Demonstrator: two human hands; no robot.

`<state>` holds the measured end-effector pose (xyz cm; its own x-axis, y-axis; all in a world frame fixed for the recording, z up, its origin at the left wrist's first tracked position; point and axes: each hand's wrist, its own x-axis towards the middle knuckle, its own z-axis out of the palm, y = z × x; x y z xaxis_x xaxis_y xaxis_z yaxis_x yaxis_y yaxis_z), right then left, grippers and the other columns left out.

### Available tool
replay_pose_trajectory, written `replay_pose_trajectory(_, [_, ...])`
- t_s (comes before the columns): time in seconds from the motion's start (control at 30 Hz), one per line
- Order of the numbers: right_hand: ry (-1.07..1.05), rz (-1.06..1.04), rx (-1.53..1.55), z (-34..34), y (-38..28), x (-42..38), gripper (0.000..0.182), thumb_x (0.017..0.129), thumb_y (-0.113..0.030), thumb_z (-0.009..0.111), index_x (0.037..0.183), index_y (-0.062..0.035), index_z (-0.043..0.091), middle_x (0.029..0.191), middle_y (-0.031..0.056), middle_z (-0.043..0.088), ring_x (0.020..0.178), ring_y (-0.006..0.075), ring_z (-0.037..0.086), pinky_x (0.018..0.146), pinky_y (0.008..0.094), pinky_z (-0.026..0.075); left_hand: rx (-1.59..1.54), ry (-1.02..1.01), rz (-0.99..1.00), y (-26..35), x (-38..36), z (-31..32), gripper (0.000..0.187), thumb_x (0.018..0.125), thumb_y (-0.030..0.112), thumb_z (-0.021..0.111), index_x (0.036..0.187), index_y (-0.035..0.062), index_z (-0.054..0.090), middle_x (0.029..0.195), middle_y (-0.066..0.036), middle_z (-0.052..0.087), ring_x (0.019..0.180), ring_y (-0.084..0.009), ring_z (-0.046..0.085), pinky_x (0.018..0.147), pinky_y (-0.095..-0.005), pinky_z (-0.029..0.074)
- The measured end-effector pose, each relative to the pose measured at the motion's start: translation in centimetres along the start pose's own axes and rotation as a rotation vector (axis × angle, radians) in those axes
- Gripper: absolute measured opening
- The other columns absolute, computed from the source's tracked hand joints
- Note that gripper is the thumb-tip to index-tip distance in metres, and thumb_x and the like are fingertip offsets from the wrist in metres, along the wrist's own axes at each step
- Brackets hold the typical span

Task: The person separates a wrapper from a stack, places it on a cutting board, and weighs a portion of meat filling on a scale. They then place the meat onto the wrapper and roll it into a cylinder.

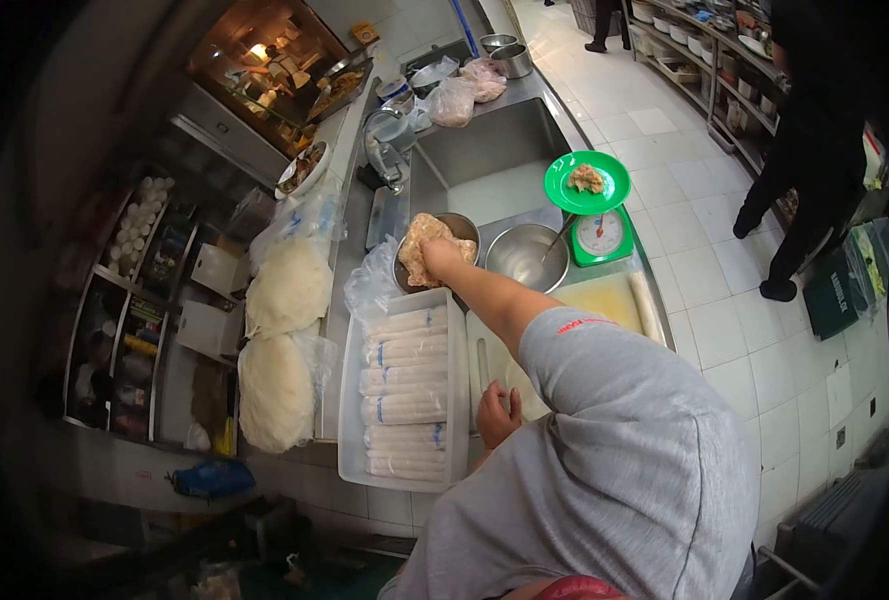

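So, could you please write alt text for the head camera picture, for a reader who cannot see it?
A person in a grey shirt reaches their right hand into a metal bowl of pale minced filling, while the left hand rests on a cutting board. Beside them, a white tray holds wrapped rolls; a green plate sits on a scale.

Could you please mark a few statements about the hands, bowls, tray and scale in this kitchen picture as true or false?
1. The right hand reaches into the bowl of filling. True.
2. The green plate sits on the scale. True.
3. The tray is empty. False: rolls lie stacked in it.
4. The left hand holds a knife. False: it rests on the board, holding no knife.
5. The second bowl holds a utensil. True.
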<state>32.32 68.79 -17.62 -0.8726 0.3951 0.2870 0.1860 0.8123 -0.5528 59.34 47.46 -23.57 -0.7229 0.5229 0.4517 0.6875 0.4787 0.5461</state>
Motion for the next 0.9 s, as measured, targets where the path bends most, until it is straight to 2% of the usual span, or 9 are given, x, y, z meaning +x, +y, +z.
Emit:
replay_pose_trajectory(0.17, [-0.135, 0.057, 0.04, -0.3, 0.9, 0.3, 0.02, 0.076, -0.017, 0.063, 0.093, -0.0063, 0.065, 0.091, 0.0177, 0.067, 0.084, 0.0338, 0.065, 0.076, 0.042, 0.052, 0.014, 0.002, 0.008, -0.4, -0.2, 0.3, 0.037, 0.088, 0.025, 0.062, 0.111, -0.002, 0.051, 0.079, -0.01, 0.055, 0.07, -0.027, 0.057, 0.06, -0.0381, 0.047])
replay_pose_trajectory(0.27, [-0.007, 0.16, 0.19, -1.2, 2.7, 3.4, 0.024, 0.07, -0.017, 0.071, 0.091, -0.0074, 0.065, 0.088, 0.0158, 0.068, 0.076, 0.0294, 0.066, 0.07, 0.0399, 0.053, 0.013, 0.014, 0.019, -0.1, -0.1, 0.1, 0.038, 0.087, 0.024, 0.063, 0.112, -0.002, 0.051, 0.08, -0.01, 0.056, 0.071, -0.0276, 0.058, 0.061, -0.0384, 0.047])
replay_pose_trajectory(0.4, [-0.119, 0.075, 0.41, -17.4, 5.7, -1.0, 0.038, 0.074, -0.014, 0.069, 0.108, -0.0065, 0.055, 0.078, 0.0102, 0.066, 0.063, 0.0188, 0.063, 0.053, 0.0344, 0.053, 0.005, -0.02, -0.029, -0.6, -0.3, 0.5, 0.039, 0.087, 0.023, 0.063, 0.113, -0.0024, 0.05, 0.082, -0.009, 0.057, 0.073, -0.0286, 0.058, 0.063, -0.0384, 0.048])
replay_pose_trajectory(0.47, [-0.116, 0.154, 0.378, -23.3, 9.0, -1.8, 0.046, 0.074, -0.012, 0.07, 0.115, -0.0023, 0.05, 0.084, 0.0147, 0.066, 0.067, 0.0227, 0.066, 0.051, 0.0354, 0.054, 0.017, -0.019, -0.019, -0.4, -0.3, 0.3, 0.038, 0.087, 0.023, 0.063, 0.112, -0.0023, 0.051, 0.082, -0.009, 0.058, 0.074, -0.0282, 0.059, 0.063, -0.0384, 0.048])
replay_pose_trajectory(0.5, [-0.096, 0.16, 0.281, -25.5, 11.0, -1.8, 0.048, 0.075, -0.014, 0.07, 0.116, -0.0009, 0.049, 0.083, 0.0168, 0.067, 0.068, 0.0261, 0.067, 0.056, 0.0384, 0.055, 0.023, -0.019, -0.013, -0.3, -0.2, 0.3, 0.038, 0.087, 0.023, 0.063, 0.112, -0.0023, 0.051, 0.082, -0.009, 0.058, 0.074, -0.0281, 0.059, 0.064, -0.0384, 0.048])
replay_pose_trajectory(0.6, [-0.065, 0.103, -0.179, -29.8, 16.5, -1.8, 0.027, 0.069, -0.025, 0.075, 0.077, -0.0007, 0.067, 0.085, 0.0191, 0.067, 0.081, 0.0342, 0.066, 0.071, 0.0408, 0.053, 0.035, -0.01, 0.002, -0.3, -0.2, 0.3, 0.038, 0.086, 0.024, 0.063, 0.112, -0.0017, 0.051, 0.082, -0.009, 0.058, 0.075, -0.0278, 0.059, 0.064, -0.0384, 0.048])
replay_pose_trajectory(0.67, [0.022, 0.087, -0.18, -30.7, 18.0, -3.2, 0.016, 0.068, -0.015, 0.074, 0.076, -0.0035, 0.067, 0.075, 0.0153, 0.067, 0.072, 0.0302, 0.065, 0.065, 0.0396, 0.051, 0.029, 0.002, 0.004, -0.1, -0.1, 0.3, 0.037, 0.086, 0.023, 0.063, 0.111, -0.0008, 0.051, 0.082, -0.009, 0.057, 0.074, -0.0278, 0.058, 0.063, -0.0387, 0.047])
replay_pose_trajectory(0.77, [0.02, 0.133, -0.224, -29.8, 19.7, -4.1, 0.021, 0.073, -0.017, 0.066, 0.089, -0.0046, 0.069, 0.088, 0.0183, 0.068, 0.087, 0.0341, 0.065, 0.076, 0.0424, 0.052, 0.035, 0.023, 0.003, -0.1, -0.1, 0.5, 0.035, 0.086, 0.023, 0.063, 0.11, 0.0004, 0.052, 0.081, -0.008, 0.057, 0.072, -0.0275, 0.058, 0.062, -0.0383, 0.047])
replay_pose_trajectory(0.9, [0.043, 0.197, -0.217, -29.5, 19.5, -5.3, 0.022, 0.075, -0.021, 0.065, 0.09, -0.0054, 0.07, 0.088, 0.0185, 0.067, 0.085, 0.0349, 0.065, 0.076, 0.0433, 0.051, 0.03, 0.029, 0.024, -0.2, -0.1, 0.6, 0.034, 0.086, 0.022, 0.063, 0.111, 0.001, 0.052, 0.079, -0.008, 0.057, 0.07, -0.0271, 0.058, 0.06, -0.0378, 0.046])
